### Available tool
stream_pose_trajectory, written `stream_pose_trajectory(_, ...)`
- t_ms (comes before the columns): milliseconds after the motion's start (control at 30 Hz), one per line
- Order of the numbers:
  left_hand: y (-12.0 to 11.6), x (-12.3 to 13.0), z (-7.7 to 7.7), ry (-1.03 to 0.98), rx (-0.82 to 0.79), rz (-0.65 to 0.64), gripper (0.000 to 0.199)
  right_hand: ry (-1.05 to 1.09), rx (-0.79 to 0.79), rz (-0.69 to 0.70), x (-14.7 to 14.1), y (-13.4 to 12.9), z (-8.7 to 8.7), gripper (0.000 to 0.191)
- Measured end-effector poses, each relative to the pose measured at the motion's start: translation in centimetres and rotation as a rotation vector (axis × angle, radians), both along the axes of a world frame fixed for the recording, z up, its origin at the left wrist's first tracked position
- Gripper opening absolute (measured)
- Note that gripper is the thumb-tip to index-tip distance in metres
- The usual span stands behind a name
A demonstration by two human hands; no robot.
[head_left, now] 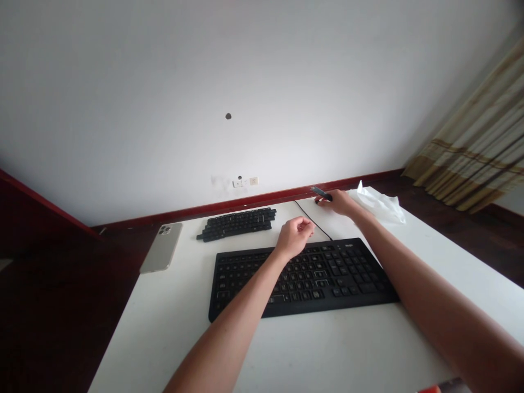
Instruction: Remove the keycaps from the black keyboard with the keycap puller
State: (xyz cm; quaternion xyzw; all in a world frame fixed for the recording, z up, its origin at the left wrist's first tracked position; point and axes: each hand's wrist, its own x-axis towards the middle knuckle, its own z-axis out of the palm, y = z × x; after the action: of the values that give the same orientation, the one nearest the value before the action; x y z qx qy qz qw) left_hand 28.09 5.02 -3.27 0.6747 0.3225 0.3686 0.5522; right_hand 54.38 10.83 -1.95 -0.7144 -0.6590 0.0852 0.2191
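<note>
A black keyboard (pixel 347 270) lies on the white table below my hands. Its left and middle parts show bare switch spots with pale marks, while keycaps sit on the right-hand block. My left hand (pixel 293 237) hovers over the keyboard's back edge, its fingers curled together; anything inside them is hidden. Farther back and to the right, my right hand (pixel 339 203) grips a slim dark tool (pixel 321 193) near the table's far edge; its exact kind is unclear. Loose black keycaps (pixel 239 222) are laid out in rows behind the keyboard, left of my left hand.
A phone (pixel 162 248) lies face down at the table's left edge. White crumpled plastic or paper (pixel 379 206) rests at the back right. The keyboard cable (pixel 313 220) runs to the far edge. Behind stands a wall with sockets (pixel 245 182); a curtain (pixel 470 164) hangs at right.
</note>
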Motion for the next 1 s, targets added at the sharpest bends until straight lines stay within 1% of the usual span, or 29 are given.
stream_pose_trajectory(267, -0.2, -0.3, 0.7, 0.026, -0.013, 0.000, 0.018, 0.047, 0.021, 0.025, 0.1, -0.3, 0.1, 0.027)
stream_pose_trajectory(367, -0.2, -0.3, 0.7, 0.038, 0.001, -0.002, 0.018, 0.067, 0.053, 0.020, 0.0, -0.5, 0.5, 0.026)
stream_pose_trajectory(433, -0.3, -0.4, 0.8, 0.054, 0.017, 0.002, 0.018, 0.073, 0.099, 0.002, -0.3, -0.7, 1.3, 0.027)
stream_pose_trajectory(533, -0.5, -0.4, 1.1, 0.116, 0.085, 0.017, 0.015, 0.142, 0.216, -0.057, -1.3, -1.4, 3.7, 0.040)
stream_pose_trajectory(567, -0.7, -0.4, 1.2, 0.137, 0.112, 0.022, 0.013, 0.262, 0.282, -0.075, -1.8, -1.7, 4.7, 0.047)
stream_pose_trajectory(600, -0.8, -0.4, 1.3, 0.154, 0.135, 0.025, 0.012, 0.403, 0.336, -0.053, -2.4, -2.2, 5.7, 0.049)
stream_pose_trajectory(667, -1.0, -0.4, 1.5, 0.170, 0.160, 0.021, 0.011, 0.675, 0.407, 0.055, -3.8, -3.4, 7.4, 0.040)
stream_pose_trajectory(733, -1.2, -0.3, 1.4, 0.176, 0.171, 0.011, 0.012, 0.895, 0.425, 0.141, -5.1, -5.0, 8.2, 0.023)
stream_pose_trajectory(767, -1.2, -0.3, 1.4, 0.177, 0.178, 0.008, 0.013, 0.971, 0.397, 0.180, -5.7, -5.9, 8.3, 0.021)
stream_pose_trajectory(833, -1.1, -0.2, 1.2, 0.174, 0.191, 0.007, 0.015, 1.093, 0.267, 0.256, -6.4, -7.7, 7.8, 0.041)
stream_pose_trajectory(933, -1.0, -0.1, 0.9, 0.169, 0.205, 0.009, 0.017, 1.264, 0.089, 0.262, -6.8, -9.7, 6.1, 0.057)
stream_pose_trajectory(1000, -1.1, -0.1, 0.9, 0.164, 0.203, 0.011, 0.018, 1.379, -0.014, 0.253, -6.9, -10.3, 4.8, 0.065)
